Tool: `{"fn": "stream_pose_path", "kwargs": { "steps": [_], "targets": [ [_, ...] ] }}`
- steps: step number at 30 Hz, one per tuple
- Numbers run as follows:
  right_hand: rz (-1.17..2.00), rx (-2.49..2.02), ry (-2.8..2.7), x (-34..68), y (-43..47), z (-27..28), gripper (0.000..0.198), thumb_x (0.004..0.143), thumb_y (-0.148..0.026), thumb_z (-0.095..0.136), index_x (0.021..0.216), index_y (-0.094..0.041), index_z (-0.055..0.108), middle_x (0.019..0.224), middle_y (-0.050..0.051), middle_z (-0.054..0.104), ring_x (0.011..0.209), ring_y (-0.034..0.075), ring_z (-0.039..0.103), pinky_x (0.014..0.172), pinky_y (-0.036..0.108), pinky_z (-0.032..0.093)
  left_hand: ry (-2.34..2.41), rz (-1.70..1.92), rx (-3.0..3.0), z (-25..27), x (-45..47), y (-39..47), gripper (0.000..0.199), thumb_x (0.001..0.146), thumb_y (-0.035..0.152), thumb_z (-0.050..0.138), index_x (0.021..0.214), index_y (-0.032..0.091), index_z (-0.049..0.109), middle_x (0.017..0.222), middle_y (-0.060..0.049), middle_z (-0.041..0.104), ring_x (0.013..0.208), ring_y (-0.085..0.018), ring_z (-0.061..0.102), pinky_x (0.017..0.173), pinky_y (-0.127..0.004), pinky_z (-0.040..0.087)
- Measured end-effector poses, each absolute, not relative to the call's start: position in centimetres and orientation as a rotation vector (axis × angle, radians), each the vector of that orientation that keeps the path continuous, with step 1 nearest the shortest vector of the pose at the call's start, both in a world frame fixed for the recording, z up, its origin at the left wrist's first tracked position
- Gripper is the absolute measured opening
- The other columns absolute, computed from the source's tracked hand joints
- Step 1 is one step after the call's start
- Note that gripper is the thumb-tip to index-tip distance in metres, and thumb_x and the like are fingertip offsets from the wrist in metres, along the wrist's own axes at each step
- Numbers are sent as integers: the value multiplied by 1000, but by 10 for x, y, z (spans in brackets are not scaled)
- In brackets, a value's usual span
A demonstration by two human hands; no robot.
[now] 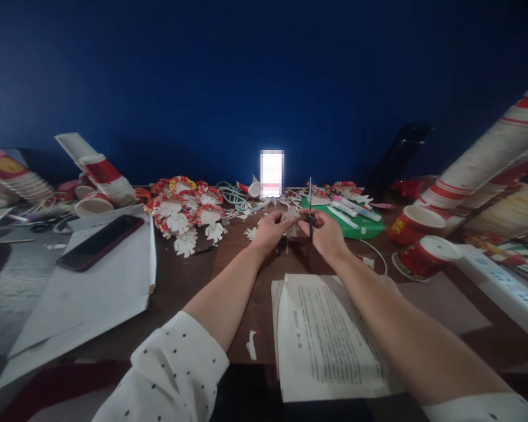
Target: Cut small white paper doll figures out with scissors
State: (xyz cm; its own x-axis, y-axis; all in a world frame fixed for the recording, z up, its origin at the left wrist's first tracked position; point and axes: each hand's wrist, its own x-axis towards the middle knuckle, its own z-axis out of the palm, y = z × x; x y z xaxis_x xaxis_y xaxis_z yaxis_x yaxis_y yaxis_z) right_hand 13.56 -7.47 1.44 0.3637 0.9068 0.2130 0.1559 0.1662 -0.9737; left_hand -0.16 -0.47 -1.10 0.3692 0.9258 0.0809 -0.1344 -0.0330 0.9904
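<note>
My left hand [270,230] pinches a small white paper cutout [293,214] above the middle of the desk. Close beside it, my right hand [328,234] is closed round a pair of scissors [310,202], whose blades point upward. The fingertips of both hands are near each other at the paper. Part of the cutout is hidden behind my fingers. To the left lies a pile of red and white paper cutouts [178,211] with petal-like white ends. A green sheet [365,227] bearing several markers [345,206] lies just beyond my right hand.
A phone [100,242] rests on white paper sheets [92,296] at left. Stacked paper cups [488,140] lean at right, near two red cups [426,258] and a power strip [506,287]. A printed booklet [325,334] lies at the front. A bright screen [271,173] stands at the back.
</note>
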Motion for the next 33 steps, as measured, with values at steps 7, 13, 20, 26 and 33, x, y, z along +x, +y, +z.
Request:
{"fn": "stream_pose_path", "kwargs": {
  "steps": [7, 13, 20, 26, 33],
  "targets": [
    [748, -1367, -1071, 135, -76, 12, 55, 60, -46, 86, 106, -17, 74, 81, 4, 74, 67, 18, 65, 63, 30, 52, 786, 1073, 1297, -22, 1, 4, 33, 74, 42, 78, 91, 16, 72, 79, -2, 70, 69, -12, 60, 67, -24, 47],
    [797, -1282, -1082, 133, -76, 14, 56, 56, -46, 90, 102, -18, 74, 81, 3, 75, 72, 19, 68, 70, 32, 56, 779, 1055, 1263, -19, 1, 1, 34, 74, 43, 78, 92, 15, 72, 79, -2, 70, 67, -12, 59, 67, -24, 47],
    [763, -1330, -1053, 134, -74, 13, 60, 55, -51, 89, 102, -19, 73, 75, 3, 72, 69, 19, 66, 67, 33, 55, 823, 1056, 1451, -20, 0, 1, 27, 78, 42, 73, 88, 17, 72, 77, -1, 68, 72, -13, 57, 69, -24, 44],
    [674, -1363, -1098, 136, -76, 16, 55, 59, -50, 86, 102, -17, 74, 78, 4, 73, 70, 18, 64, 65, 30, 51, 864, 1037, 1472, -20, -2, 3, 26, 78, 41, 72, 88, 17, 73, 76, -2, 67, 71, -15, 56, 67, -24, 42],
    [683, -1382, -1066, 132, -76, 18, 55, 59, -46, 84, 105, -16, 73, 75, 2, 70, 65, 15, 59, 59, 27, 46, 872, 1082, 1469, -13, 1, -4, 21, 76, 38, 73, 82, 17, 71, 73, -1, 66, 71, -14, 55, 69, -23, 42]
  ]
}}
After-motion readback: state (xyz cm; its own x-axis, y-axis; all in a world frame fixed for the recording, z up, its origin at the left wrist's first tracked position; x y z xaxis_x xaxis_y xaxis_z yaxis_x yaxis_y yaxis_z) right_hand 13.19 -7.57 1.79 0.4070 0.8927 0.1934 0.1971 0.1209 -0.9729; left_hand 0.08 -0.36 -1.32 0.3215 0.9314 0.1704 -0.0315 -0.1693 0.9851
